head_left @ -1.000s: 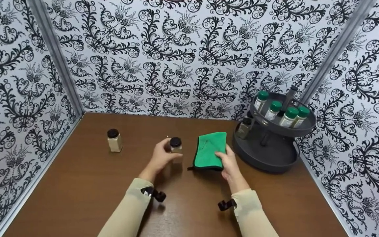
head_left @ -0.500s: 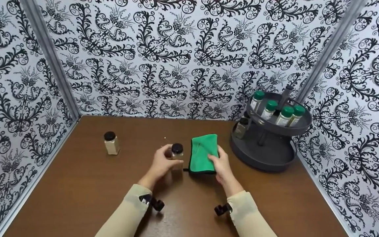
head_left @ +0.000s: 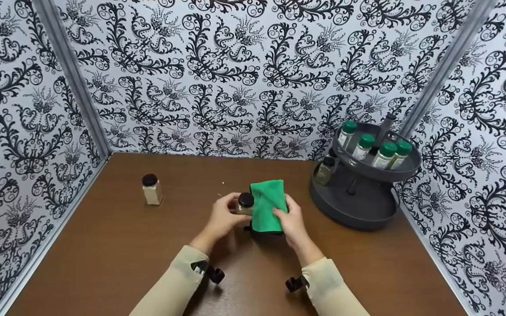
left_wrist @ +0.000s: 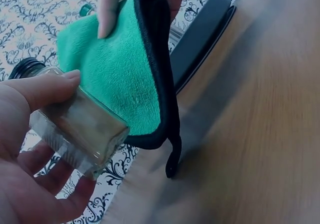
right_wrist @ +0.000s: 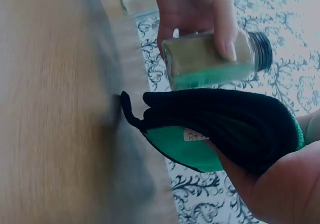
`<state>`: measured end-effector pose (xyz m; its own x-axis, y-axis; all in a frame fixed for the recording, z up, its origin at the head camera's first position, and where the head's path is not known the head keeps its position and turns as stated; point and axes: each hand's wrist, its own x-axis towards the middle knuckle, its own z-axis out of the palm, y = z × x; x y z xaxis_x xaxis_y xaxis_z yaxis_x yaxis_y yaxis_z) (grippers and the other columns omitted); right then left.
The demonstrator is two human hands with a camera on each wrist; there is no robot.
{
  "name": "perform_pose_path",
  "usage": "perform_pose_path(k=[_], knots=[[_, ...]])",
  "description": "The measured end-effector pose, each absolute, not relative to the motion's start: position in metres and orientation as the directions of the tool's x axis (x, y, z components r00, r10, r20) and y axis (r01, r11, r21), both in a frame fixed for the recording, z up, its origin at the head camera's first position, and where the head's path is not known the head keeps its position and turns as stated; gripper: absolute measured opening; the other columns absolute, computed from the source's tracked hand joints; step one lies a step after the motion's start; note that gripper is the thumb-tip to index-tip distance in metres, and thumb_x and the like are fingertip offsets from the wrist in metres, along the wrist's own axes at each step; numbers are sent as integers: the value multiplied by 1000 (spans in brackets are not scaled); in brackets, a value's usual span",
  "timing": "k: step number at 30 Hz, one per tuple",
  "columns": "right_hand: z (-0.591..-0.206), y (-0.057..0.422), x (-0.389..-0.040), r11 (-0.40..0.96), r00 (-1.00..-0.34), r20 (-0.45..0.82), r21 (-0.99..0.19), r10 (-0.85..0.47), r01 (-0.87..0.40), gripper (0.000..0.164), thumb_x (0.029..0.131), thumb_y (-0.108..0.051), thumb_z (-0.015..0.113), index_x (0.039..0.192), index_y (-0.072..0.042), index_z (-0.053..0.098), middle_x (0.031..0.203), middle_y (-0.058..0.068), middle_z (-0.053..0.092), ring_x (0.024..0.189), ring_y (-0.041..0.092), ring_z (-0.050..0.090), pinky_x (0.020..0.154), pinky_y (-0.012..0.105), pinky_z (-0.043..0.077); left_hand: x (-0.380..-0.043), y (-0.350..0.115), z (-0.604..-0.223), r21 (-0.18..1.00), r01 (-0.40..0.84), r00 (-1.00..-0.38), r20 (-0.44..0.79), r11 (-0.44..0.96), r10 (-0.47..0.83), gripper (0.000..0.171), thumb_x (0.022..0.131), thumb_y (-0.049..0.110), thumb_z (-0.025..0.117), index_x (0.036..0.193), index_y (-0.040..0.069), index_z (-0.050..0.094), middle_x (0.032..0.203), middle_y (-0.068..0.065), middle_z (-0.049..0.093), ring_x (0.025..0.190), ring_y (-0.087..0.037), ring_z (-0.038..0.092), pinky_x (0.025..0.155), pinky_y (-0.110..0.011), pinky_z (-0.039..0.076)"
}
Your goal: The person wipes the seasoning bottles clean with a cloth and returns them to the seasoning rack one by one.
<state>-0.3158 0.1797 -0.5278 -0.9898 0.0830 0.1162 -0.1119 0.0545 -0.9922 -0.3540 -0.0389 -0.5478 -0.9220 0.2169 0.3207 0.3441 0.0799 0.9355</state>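
Note:
My left hand (head_left: 225, 216) grips a clear glass spice jar (left_wrist: 82, 121) with a black lid and brownish powder inside. Its thumb lies across one side of the jar and the fingers curl behind, as the left wrist view shows. In my right hand (head_left: 294, 219) is a folded green cloth (head_left: 268, 206) with black edging and a small black loop. The thumb presses on the green face while the other fingers are behind the cloth. Jar and cloth are held up over the table, side by side, with the cloth right at the jar's side.
A second black-lidded jar (head_left: 152, 191) of pale powder stands upright at the left of the brown table (head_left: 103, 245). At the right is a dark two-tier round rack (head_left: 354, 215), with several green-capped jars (head_left: 363, 147) above and dark-lidded jars (head_left: 324, 171) below. Patterned walls enclose the table.
The right hand has brought the cloth leftward to the jar. The left hand has moved the jar slightly right and lower, so the gap between them has closed.

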Motion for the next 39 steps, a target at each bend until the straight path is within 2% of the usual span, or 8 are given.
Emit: perform_pose_path(k=[9, 18, 25, 28, 35, 39], knots=[[-518, 170, -305, 130, -972, 232, -965, 25, -227, 47, 98, 7, 58, 144, -1, 59, 139, 21, 65, 122, 33, 62, 103, 45, 52, -353, -35, -547, 917, 369, -914, 329, 151, 237, 57, 73, 2, 91, 126, 8, 73, 113, -15, 75, 98, -23, 72, 84, -36, 62], [-516, 168, -300, 142, -981, 176, -972, -83, -187, 54, 96, 6, 59, 149, 0, 56, 139, 23, 65, 118, 30, 65, 98, 40, 56, -345, -31, -530, 901, 428, -897, 416, 63, 146, 56, 70, 7, 97, 121, 12, 75, 106, -12, 77, 96, -21, 73, 89, -41, 62], [-498, 175, -289, 134, -971, 238, -962, -12, -238, 48, 97, 5, 59, 145, 0, 60, 136, 23, 66, 119, 33, 65, 99, 44, 55, -340, -29, -530, 895, 427, -893, 396, 127, 213, 55, 72, 7, 95, 122, 8, 75, 108, -14, 78, 99, -27, 75, 87, -37, 63], [-496, 173, -288, 148, -967, 253, -957, 2, -250, 46, 97, 6, 59, 143, 0, 60, 135, 23, 67, 119, 32, 65, 99, 44, 55, -339, -30, -529, 894, 421, -897, 385, 152, 215, 56, 71, 5, 94, 124, 7, 74, 109, -14, 78, 98, -27, 75, 87, -39, 63], [-511, 164, -294, 187, -975, 210, -957, -72, -220, 51, 95, 4, 62, 146, 3, 57, 134, 24, 67, 113, 30, 67, 96, 40, 56, -337, -33, -520, 897, 425, -901, 406, 124, 154, 55, 70, 6, 95, 121, 11, 76, 106, -12, 79, 97, -23, 74, 88, -40, 63], [-514, 164, -296, 176, -977, 193, -962, -95, -207, 47, 96, -1, 66, 142, 2, 60, 129, 23, 69, 109, 29, 68, 94, 39, 57, -337, -33, -517, 897, 429, -898, 411, 109, 155, 55, 70, 7, 96, 121, 12, 77, 107, -11, 79, 97, -23, 75, 88, -40, 63]])
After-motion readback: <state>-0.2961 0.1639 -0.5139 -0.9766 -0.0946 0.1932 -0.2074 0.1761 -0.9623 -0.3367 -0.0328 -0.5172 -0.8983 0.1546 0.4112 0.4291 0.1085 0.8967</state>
